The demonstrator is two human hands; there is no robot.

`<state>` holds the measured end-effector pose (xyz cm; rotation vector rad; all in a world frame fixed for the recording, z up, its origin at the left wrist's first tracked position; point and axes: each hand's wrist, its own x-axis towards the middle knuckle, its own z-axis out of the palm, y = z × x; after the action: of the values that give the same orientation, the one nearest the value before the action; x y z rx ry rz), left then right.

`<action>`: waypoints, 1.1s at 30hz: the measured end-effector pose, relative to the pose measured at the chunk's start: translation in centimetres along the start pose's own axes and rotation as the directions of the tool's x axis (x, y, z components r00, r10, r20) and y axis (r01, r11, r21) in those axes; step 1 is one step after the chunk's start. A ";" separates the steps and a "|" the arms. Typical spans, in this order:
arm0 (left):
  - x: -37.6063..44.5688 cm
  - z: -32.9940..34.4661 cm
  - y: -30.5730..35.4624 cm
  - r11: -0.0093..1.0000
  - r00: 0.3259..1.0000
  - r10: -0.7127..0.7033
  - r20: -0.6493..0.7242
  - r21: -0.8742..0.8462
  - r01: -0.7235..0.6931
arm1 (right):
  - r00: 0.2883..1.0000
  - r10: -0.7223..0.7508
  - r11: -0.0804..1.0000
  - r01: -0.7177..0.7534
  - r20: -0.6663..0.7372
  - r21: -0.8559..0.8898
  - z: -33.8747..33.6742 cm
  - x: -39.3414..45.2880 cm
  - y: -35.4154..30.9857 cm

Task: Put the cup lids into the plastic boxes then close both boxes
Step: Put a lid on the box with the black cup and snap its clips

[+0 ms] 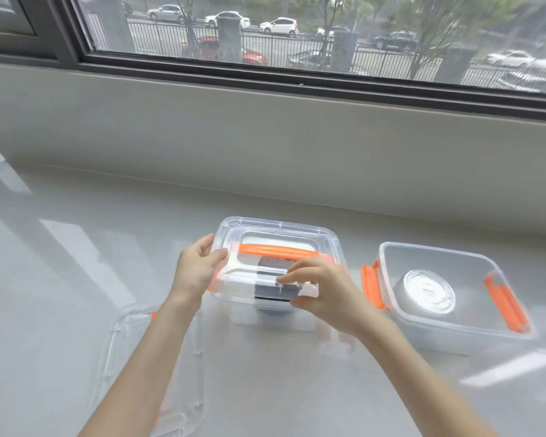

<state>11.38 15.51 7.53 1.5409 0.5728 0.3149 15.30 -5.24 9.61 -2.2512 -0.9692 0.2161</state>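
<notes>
Both hands, left hand [197, 268] and right hand [320, 287], grasping light, stiff, slippery clear plastic box cover with orange handle [278, 247] by its edges.

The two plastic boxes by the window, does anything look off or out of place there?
Nothing looks damaged or spilled. Both hands, left hand and right hand, hold the box cover on the left box. The right box is open with a clear cup lid inside; its cover lies on the counter.

Glossy clear plastic box [454, 329] with orange plastic latches [372, 287]; shiny transparent cup lid [429, 291]; smooth, polished pale countertop [76, 247]
</notes>
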 end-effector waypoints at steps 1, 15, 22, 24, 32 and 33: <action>0.2 0.2 -0.8 0.997 1.000 0.021 -0.006 0.071 -0.021 | 1.000 0.013 1.000 -0.013 0.005 -0.001 0.5 0.1 0.6; 0.2 1.3 -3.3 0.937 0.981 0.105 -0.161 0.346 -0.044 | 0.999 0.030 0.990 -0.035 0.039 0.137 2.2 0.3 3.1; 1.4 -0.3 -4.4 0.966 0.954 -0.234 -0.187 0.067 0.250 | 0.797 0.518 0.848 -0.434 -0.310 0.304 0.2 0.1 6.4; 1.4 -0.5 -4.1 0.968 0.955 -0.234 -0.183 0.051 0.246 | 0.774 0.585 0.803 -0.511 -0.243 0.306 0.6 -0.2 7.1; 0.6 0.5 -3.1 0.880 0.955 0.184 -0.232 0.472 -0.055 | 0.657 0.733 0.640 -0.579 -0.176 0.504 1.6 -0.1 7.6; 0.7 0.6 -3.1 0.845 0.951 0.221 -0.218 0.530 -0.075 | 0.649 0.740 0.631 -0.578 -0.178 0.517 1.6 -0.2 7.7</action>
<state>11.76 15.29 4.29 2.0911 0.7992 0.5300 19.04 -8.42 3.51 -2.0274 0.1812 0.2696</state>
